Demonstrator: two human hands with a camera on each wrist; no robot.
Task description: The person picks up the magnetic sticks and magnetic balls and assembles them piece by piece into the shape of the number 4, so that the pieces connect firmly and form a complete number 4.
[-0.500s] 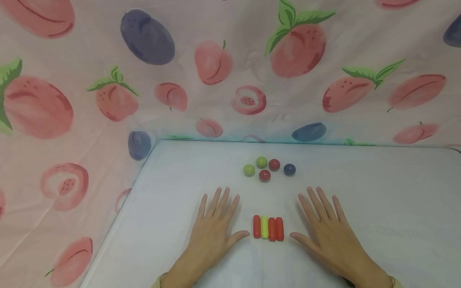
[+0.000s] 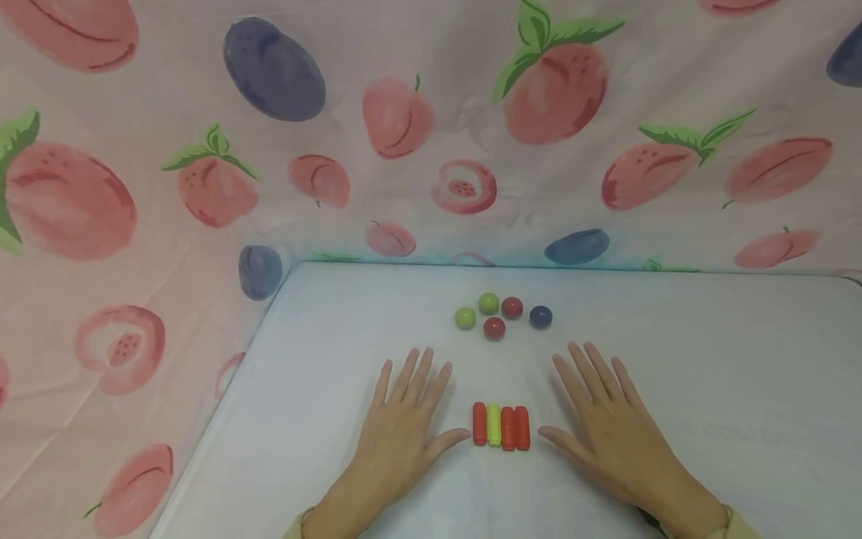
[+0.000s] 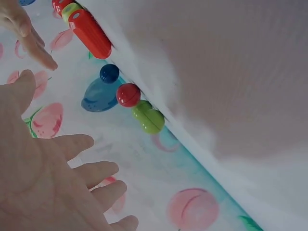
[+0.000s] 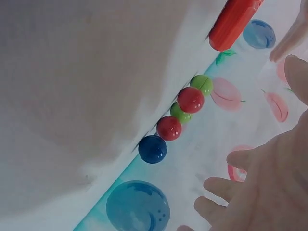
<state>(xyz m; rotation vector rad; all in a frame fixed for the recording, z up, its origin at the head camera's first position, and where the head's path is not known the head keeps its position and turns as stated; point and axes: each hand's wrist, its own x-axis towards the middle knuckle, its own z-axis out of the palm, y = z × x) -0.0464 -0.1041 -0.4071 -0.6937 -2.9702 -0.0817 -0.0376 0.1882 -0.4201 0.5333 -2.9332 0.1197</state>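
Observation:
My left hand (image 2: 396,449) is spread palm down with straight fingers, left of a short row of sticks, holding nothing. Mirroring it on the right, my right hand (image 2: 613,442) also has its fingers spread and holds nothing. Between the two thumbs lie a yellow-green stick (image 2: 494,425) and three red sticks (image 2: 480,424), side by side and upright in the head view. Each thumb tip points at an end of the row, a small gap away. Both palms (image 3: 29,178) show in the wrist views, raised above the white table.
Beyond the fingertips sit two green balls (image 2: 465,318), two red balls (image 2: 494,328) and a dark blue ball (image 2: 541,317) in a loose cluster. The white table (image 2: 323,322) meets a fruit-print cloth (image 2: 465,120) at its back and left edges.
Both hands have shifted slightly inward toward the sticks, the right one also a little forward. Sticks and balls lie as before.

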